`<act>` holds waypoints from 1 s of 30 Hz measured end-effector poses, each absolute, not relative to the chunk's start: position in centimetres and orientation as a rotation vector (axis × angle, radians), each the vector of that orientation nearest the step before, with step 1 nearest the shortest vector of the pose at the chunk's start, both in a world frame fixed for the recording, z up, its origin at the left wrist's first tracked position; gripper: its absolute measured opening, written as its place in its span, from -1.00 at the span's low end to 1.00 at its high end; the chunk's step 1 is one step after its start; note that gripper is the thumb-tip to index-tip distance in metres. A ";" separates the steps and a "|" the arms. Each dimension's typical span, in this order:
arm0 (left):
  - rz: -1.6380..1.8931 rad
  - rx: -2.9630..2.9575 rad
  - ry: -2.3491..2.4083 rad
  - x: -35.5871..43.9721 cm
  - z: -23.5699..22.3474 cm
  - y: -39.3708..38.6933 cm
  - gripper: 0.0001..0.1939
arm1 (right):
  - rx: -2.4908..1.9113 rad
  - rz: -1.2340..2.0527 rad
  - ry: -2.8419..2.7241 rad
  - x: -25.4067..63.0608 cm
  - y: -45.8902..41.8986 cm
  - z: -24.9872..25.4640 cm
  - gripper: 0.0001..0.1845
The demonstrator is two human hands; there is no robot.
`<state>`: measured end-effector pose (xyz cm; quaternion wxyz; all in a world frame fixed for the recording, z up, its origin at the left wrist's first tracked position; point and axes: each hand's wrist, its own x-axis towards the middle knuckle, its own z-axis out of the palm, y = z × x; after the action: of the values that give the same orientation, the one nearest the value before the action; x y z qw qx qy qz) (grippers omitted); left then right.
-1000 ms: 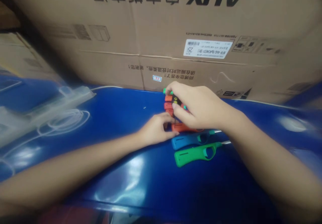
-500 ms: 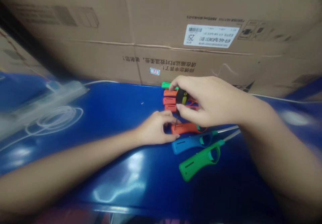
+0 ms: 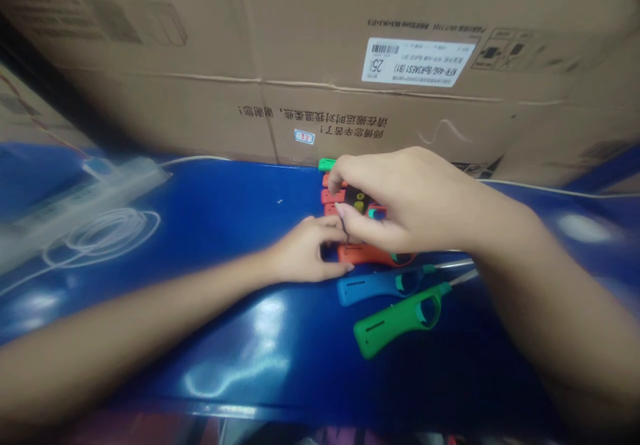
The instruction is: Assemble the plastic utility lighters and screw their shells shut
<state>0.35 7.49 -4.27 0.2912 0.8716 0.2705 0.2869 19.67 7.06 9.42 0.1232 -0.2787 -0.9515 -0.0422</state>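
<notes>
My left hand has its thumb and fingers closed about the handle end of an orange gas lighter. Just above it, my right hand curls over a row of lighters, its thumb close to my left index finger. A thin dark strand shows between the two hands. Under my right fingers lies a black piece with yellow marks; its kind is unclear. Handles of a green lighter and red lighters stick out beside it. Nearer me lie a blue lighter and a larger green lighter.
A big cardboard box stands upright along the back of the blue table. To the left are a white power strip and a coiled white cable. The table's front edge runs along the bottom.
My right thumb has shifted left and the index finger has moved slightly down, closer to my left hand. The left hand keeps its place at the orange lighter. The view has shifted slightly.
</notes>
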 end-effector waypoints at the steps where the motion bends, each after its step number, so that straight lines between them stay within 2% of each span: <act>1: 0.771 2.324 0.714 0.3 -4.2 7.5 -0.56 | -0.834 -0.125 -2.782 19.7 7.0 9.5 -0.74; 8: 0.725 2.319 0.668 0.2 -4.0 7.6 -0.81 | -0.802 -0.041 -2.821 19.7 6.2 10.1 -0.77; 16: 0.750 2.337 0.708 0.4 -3.7 7.4 -0.64 | -0.854 -0.099 -2.821 19.4 6.2 10.0 -0.74; 24: 0.756 2.334 0.775 0.7 -3.8 7.1 -0.76 | -0.848 -0.087 -2.829 19.7 6.0 10.2 -0.76; 30: 0.778 2.359 0.795 0.7 -3.8 7.1 -0.62 | -0.953 -0.141 -2.797 19.4 6.3 9.8 -0.66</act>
<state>0.66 7.12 -3.78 0.2638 0.8725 0.2941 0.2877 19.40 6.33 9.85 0.0915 -0.3210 -0.9415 -0.0474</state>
